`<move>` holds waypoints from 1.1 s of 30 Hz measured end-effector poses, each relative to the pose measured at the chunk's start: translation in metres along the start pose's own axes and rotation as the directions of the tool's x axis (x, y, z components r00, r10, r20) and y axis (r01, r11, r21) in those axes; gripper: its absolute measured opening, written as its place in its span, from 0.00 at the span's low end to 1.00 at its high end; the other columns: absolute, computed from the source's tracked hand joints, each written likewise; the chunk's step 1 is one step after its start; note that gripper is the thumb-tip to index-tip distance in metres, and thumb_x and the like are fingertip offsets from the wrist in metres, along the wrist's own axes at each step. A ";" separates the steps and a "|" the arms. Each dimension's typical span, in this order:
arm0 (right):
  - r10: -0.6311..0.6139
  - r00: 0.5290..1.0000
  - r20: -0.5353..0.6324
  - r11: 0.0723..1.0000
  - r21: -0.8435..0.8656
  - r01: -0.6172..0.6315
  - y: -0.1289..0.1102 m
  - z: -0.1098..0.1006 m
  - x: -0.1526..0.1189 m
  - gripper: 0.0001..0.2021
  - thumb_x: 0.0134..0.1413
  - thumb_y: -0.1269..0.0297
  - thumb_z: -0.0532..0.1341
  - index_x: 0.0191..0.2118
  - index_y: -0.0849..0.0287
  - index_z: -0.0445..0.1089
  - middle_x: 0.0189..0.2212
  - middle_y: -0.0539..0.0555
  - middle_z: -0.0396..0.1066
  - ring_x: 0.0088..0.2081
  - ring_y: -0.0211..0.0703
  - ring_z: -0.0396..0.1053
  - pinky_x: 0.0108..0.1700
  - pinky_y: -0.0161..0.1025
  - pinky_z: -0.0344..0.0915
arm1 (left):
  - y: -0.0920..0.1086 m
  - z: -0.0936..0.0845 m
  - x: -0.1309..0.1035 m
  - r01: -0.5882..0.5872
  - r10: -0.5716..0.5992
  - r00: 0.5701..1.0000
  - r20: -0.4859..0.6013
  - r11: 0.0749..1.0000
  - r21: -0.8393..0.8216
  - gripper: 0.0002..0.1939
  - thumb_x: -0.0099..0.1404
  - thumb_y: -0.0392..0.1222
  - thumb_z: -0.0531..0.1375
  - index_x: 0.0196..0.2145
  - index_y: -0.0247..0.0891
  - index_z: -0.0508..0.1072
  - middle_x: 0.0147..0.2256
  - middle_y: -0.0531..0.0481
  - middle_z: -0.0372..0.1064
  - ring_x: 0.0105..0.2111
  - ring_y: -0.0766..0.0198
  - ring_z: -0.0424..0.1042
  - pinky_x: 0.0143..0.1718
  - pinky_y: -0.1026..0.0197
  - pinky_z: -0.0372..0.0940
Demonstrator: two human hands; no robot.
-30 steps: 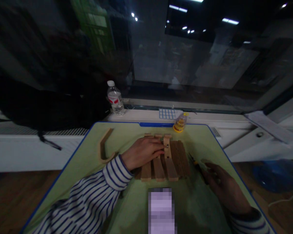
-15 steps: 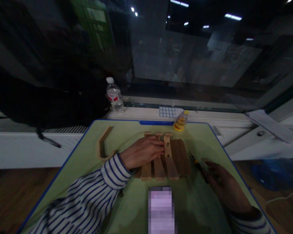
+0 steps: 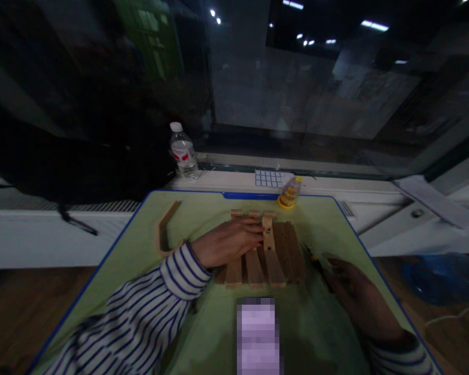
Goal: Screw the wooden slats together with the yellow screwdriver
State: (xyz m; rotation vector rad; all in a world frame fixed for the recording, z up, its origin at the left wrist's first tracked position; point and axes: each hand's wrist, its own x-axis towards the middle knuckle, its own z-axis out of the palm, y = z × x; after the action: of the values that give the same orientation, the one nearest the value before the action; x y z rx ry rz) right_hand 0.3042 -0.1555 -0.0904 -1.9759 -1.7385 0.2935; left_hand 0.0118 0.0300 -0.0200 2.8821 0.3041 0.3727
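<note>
At the bottom edge, centre, lies a phone-shaped object (image 3: 258,338), its surface pixelated. In the lower right, the right hand (image 3: 359,297) is loosely curled beside a slim dark tool (image 3: 316,261) with a yellow band; shadow prevents telling whether the fingers grasp it. A striped sleeve (image 3: 140,312) enters from the lower left.

At centre, slightly below mid-frame, three pale curved wooden pieces (image 3: 274,268) lie side by side across a darker, ridged wooden panel (image 3: 289,250). The left hand (image 3: 229,242) lies palm down over them, fingers extended, tips at the rightmost piece; its underside is hidden, so a grasp cannot be confirmed. That piece shows two dark spots along its upper face.

Left of centre, a separate bent wooden piece (image 3: 162,229) lies on the green table (image 3: 316,216), near the striped cuff. At the table's far edge, right of centre, stands a small bottle (image 3: 289,194) with a yellow base. Beyond, on the white sill (image 3: 226,180), are a blue-gridded sheet (image 3: 268,178) and a white-capped clear bottle (image 3: 184,159), left of centre. Dark window glass (image 3: 250,99) fills the upper frame.
</note>
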 end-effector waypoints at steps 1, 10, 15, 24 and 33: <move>-0.009 1.000 -0.006 1.000 -0.005 0.009 0.000 0.000 0.000 0.20 0.58 0.53 0.54 0.54 0.55 0.62 0.46 0.59 0.70 0.45 0.49 0.71 0.43 0.46 0.72 | 0.001 -0.001 0.001 -0.004 0.004 1.000 -0.002 1.000 0.006 0.16 0.69 0.35 0.47 0.46 0.32 0.72 0.51 0.44 0.68 0.56 0.59 0.62 0.59 0.54 0.56; -0.076 0.997 -0.025 0.995 -0.063 0.075 -0.001 -0.001 0.000 0.20 0.58 0.53 0.55 0.53 0.55 0.63 0.46 0.59 0.71 0.45 0.49 0.71 0.42 0.45 0.72 | 0.003 -0.003 0.003 -0.019 0.016 0.999 0.049 0.998 0.064 0.16 0.69 0.34 0.46 0.46 0.31 0.71 0.51 0.43 0.68 0.56 0.59 0.63 0.60 0.55 0.54; -0.089 0.995 -0.035 0.980 -0.183 0.081 -0.002 -0.004 -0.003 0.20 0.57 0.50 0.55 0.51 0.56 0.64 0.44 0.59 0.72 0.43 0.49 0.72 0.42 0.45 0.72 | 0.002 -0.003 0.003 -0.045 0.044 0.998 0.040 0.998 0.038 0.16 0.68 0.32 0.47 0.47 0.30 0.71 0.53 0.40 0.66 0.56 0.58 0.62 0.60 0.54 0.54; 0.003 0.997 0.076 0.942 -0.335 0.022 -0.010 -0.003 -0.011 0.17 0.56 0.48 0.53 0.41 0.54 0.67 0.37 0.57 0.73 0.37 0.49 0.73 0.37 0.44 0.70 | -0.003 0.005 0.001 0.010 -0.014 0.996 0.086 0.999 0.044 0.15 0.68 0.34 0.48 0.48 0.34 0.70 0.53 0.43 0.66 0.56 0.59 0.62 0.59 0.53 0.55; 0.091 0.996 0.003 0.959 -0.269 -0.087 -0.015 -0.015 -0.005 0.18 0.58 0.47 0.50 0.42 0.55 0.66 0.31 0.55 0.75 0.31 0.49 0.74 0.31 0.43 0.69 | 0.001 0.001 0.003 -0.019 0.019 1.000 0.007 1.000 -0.010 0.15 0.68 0.33 0.48 0.45 0.34 0.72 0.51 0.44 0.68 0.54 0.61 0.65 0.58 0.57 0.56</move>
State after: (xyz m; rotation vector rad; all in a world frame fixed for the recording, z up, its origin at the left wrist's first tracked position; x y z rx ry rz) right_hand 0.2979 -0.1626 -0.0708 -2.2527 -1.7794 0.1058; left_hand 0.0150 0.0293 -0.0195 2.8778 0.2736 0.3655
